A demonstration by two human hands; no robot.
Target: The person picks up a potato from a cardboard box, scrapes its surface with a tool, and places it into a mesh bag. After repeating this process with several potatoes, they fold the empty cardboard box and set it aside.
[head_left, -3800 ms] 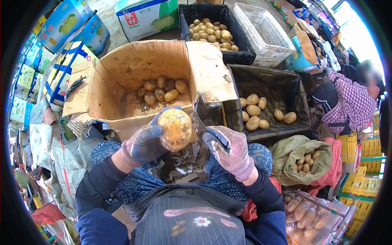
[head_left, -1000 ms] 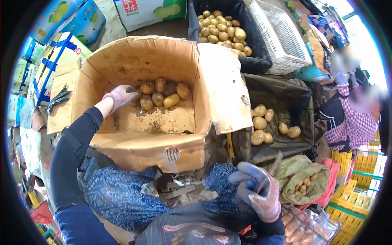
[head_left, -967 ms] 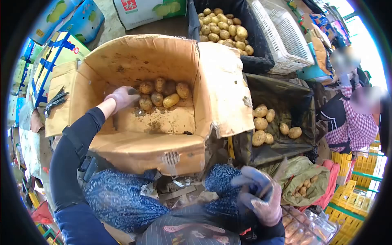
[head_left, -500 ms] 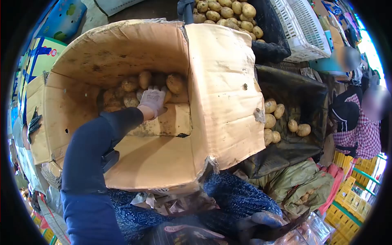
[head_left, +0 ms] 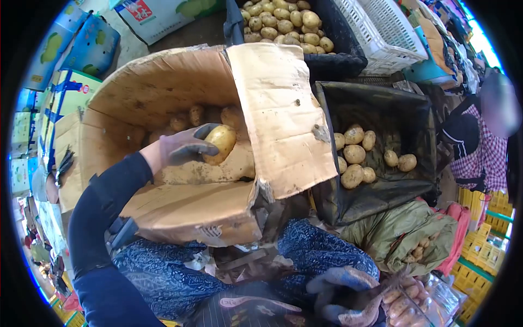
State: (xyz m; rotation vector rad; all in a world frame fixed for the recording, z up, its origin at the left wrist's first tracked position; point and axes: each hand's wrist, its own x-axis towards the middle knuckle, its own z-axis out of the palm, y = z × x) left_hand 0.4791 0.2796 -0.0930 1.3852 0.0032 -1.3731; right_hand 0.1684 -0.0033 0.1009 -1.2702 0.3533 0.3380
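Observation:
My left hand (head_left: 188, 146), in a pale glove with dark fingertips, grips a large yellow potato (head_left: 220, 144) above the inside of a worn cardboard box (head_left: 196, 199). Behind it, more potatoes (head_left: 195, 114) lie against the box's back wall, partly covered by the hand. Low in the view, by my right knee, my gloved right hand (head_left: 344, 294) is curved with thumb and fingers apart. I see nothing between them. A clear bag of potatoes (head_left: 406, 302) lies just beside that hand.
A black-lined crate (head_left: 381, 201) with several potatoes stands right of the box. Behind are a dark crate of potatoes (head_left: 283, 24) and a white plastic basket (head_left: 376, 32). A green sack (head_left: 392, 234) lies at right; a person in a checked shirt (head_left: 479, 147) is beyond.
My left hand has come up from the box floor with a potato in it. My right hand has spread into fuller view. The camera view has shifted, showing more of the lined crate.

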